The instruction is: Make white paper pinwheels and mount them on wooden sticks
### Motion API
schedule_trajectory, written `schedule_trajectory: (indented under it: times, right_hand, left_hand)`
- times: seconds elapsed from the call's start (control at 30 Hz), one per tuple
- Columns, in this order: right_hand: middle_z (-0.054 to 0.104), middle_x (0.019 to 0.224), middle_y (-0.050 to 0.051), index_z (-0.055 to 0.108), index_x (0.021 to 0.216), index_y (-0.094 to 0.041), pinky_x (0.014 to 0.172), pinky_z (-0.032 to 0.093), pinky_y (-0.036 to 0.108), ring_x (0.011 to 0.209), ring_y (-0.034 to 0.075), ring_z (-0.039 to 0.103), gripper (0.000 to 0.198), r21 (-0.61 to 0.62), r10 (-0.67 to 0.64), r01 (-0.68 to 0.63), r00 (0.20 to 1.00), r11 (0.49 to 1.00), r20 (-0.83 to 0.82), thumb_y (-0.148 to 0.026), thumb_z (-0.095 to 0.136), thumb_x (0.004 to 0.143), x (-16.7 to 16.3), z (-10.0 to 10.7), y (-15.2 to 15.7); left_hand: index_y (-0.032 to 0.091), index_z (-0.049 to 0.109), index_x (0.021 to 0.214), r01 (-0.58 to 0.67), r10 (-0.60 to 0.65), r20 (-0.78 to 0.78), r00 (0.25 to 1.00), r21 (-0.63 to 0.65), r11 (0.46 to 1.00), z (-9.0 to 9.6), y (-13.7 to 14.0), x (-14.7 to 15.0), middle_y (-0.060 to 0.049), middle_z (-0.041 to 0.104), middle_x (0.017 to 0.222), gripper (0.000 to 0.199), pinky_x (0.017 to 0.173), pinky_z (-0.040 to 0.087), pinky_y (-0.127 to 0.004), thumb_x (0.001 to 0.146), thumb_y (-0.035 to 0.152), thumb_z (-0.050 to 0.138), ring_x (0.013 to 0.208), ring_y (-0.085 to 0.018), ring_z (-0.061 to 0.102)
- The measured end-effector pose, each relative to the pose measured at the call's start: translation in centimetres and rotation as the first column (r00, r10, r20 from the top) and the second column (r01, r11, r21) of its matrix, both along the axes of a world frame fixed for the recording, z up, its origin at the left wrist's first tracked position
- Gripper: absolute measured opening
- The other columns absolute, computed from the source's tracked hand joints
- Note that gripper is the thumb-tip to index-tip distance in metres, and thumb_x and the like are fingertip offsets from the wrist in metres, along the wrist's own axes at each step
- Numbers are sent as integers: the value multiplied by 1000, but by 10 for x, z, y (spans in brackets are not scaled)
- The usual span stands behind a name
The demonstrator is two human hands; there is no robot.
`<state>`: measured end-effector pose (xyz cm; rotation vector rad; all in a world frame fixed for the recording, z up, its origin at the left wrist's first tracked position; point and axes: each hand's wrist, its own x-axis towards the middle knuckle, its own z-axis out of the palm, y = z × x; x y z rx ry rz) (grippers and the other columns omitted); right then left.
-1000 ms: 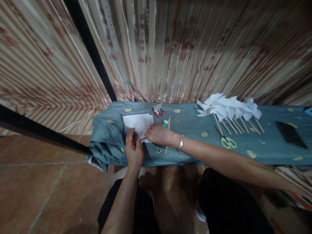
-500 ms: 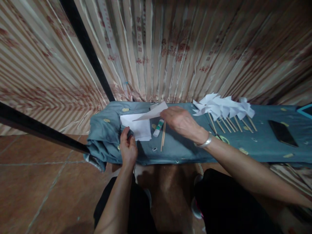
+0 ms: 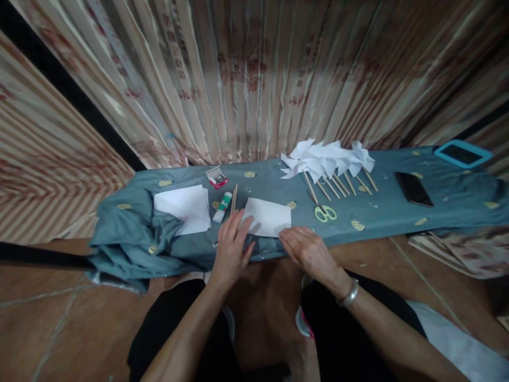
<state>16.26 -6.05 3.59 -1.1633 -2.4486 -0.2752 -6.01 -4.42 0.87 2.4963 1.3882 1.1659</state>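
A single white sheet of paper (image 3: 268, 217) lies over the blue-grey cloth in front of me. My right hand (image 3: 312, 252) pinches its near right corner, fingers closed. At the sheet's left edge is my left hand (image 3: 231, 246), fingers apart and reaching onto the paper. Just left of that hand are a glue stick (image 3: 222, 206) with a green label and some thin wooden sticks (image 3: 234, 196). Farther left rests a stack of white paper (image 3: 185, 207), its near corner under a fold of cloth.
Several white paper pinwheels (image 3: 318, 159) on sticks lie at the back right. Scissors (image 3: 324, 212) with green handles, a dark phone (image 3: 413, 188) and a blue-framed tablet (image 3: 463, 154) are to the right. A small open red box (image 3: 217, 178) sits behind the glue stick.
My right hand has brought the sheet from above the stack to the right and down onto the cloth. My left hand has left the stack for this sheet. The view has turned right.
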Motion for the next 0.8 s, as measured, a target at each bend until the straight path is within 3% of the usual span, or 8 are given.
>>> schedule_trajectory:
  times: [0.13,0.33,0.43,0.53,0.7,0.8]
  right_hand:
    - [72,97,11,65,100,-13,78,50,35,85,21,65,20,-87,-27,21,997,996,-75,-17,45,96,15,-7,-5]
    - [72,104,14,65,108,-11,87,53,43,100,26,64,24,-144,-115,95,983,985,-141,-13,47,92,53,-21,7]
    - [67,120,18,60,121,-11,96,49,50,115,29,58,32,-156,-166,144,975,977,-144,-17,49,92,56,-22,10]
    - [63,127,16,59,123,-15,101,45,51,121,28,55,33,-222,-162,106,954,969,-251,-25,54,92,48,-15,9]
    - [72,108,8,65,101,-20,97,49,39,105,21,65,16,-360,-250,48,806,932,-537,-26,52,94,39,-8,19]
    - [73,106,8,67,96,-21,93,51,36,101,21,67,14,-390,-320,80,731,917,-602,-26,54,92,38,-12,40]
  left_hand:
    - [21,63,116,34,-39,-70,997,-74,997,-7,10,14,-9,66,124,37,106,37,-52,82,9,57,126,-28,52]
    - [22,71,92,39,-44,-34,998,-136,990,-16,26,20,-6,75,102,21,103,39,-53,85,12,55,110,-26,63]
    - [23,71,94,78,-83,-36,996,-121,990,-15,24,32,-5,75,92,18,103,40,-51,89,19,54,89,-21,69]
    - [24,71,94,122,-125,-24,992,-96,988,-11,20,47,-3,74,84,19,100,45,-46,91,23,53,81,-19,68]
    - [21,67,104,115,-108,75,991,-90,989,-4,18,57,-6,71,88,20,80,53,-33,93,28,52,83,-18,66]
    - [20,59,122,46,-39,92,995,-78,996,1,18,60,-10,67,106,32,87,52,-37,91,26,56,100,-22,62]
